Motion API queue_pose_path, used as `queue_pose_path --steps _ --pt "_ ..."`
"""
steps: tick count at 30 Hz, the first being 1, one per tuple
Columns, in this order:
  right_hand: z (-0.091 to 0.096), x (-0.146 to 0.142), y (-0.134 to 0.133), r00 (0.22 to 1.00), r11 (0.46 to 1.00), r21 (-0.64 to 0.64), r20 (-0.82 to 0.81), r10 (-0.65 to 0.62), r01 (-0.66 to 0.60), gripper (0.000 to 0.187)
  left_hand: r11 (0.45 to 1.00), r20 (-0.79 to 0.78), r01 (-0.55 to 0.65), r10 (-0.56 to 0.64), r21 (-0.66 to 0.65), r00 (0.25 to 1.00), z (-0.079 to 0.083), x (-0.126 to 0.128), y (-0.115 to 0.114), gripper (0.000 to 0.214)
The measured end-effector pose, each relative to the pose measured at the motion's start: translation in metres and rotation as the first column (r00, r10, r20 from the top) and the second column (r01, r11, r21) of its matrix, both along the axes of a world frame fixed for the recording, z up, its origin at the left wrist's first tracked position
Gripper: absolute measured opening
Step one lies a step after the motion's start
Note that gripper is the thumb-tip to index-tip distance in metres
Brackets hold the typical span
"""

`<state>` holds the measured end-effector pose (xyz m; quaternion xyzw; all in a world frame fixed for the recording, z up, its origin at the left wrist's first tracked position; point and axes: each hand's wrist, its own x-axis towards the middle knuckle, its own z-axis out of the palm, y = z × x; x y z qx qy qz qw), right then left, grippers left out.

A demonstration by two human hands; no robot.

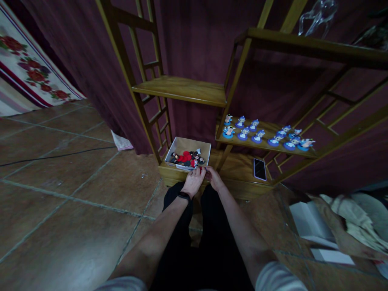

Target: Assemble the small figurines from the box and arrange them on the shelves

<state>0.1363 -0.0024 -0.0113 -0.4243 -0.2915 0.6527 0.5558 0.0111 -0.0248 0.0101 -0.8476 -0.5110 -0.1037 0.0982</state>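
Note:
My left hand (pixel 194 182), with a dark band on its wrist, and my right hand (pixel 214 179) meet just in front of the cardboard box (pixel 194 142). Both are closed, fingertips together, around a small red thing (pixel 203 170) mostly covered by the fingers; its kind cannot be made out. Inside the open box, red, black and white figurines (pixel 187 157) lie in a loose heap. The box rests on the lowest board of the wooden shelf unit, its near wall close to my left fingers.
Several blue-and-white figurines (pixel 257 136) stand in groups on a middle shelf (pixel 266 147) to the right. A phone (pixel 260 169) lies on the lowest board. An upper shelf (pixel 182 89) overhangs the box. White boxes (pixel 312 222) and cloth (pixel 354 218) are on the right floor.

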Motion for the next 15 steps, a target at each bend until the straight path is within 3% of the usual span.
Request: queue_pose_path --steps 5,15 --pt "0.000 0.000 0.001 0.999 1.000 -0.017 0.043 -0.010 0.011 0.021 0.997 0.038 -0.015 0.018 -0.075 0.999 0.005 0.000 0.000 0.039" --pt "-0.003 0.002 0.003 0.999 0.999 -0.036 -0.025 0.029 -0.030 0.027 0.964 0.188 -0.021 0.073 -0.266 0.979 0.014 -0.005 0.003 0.036"
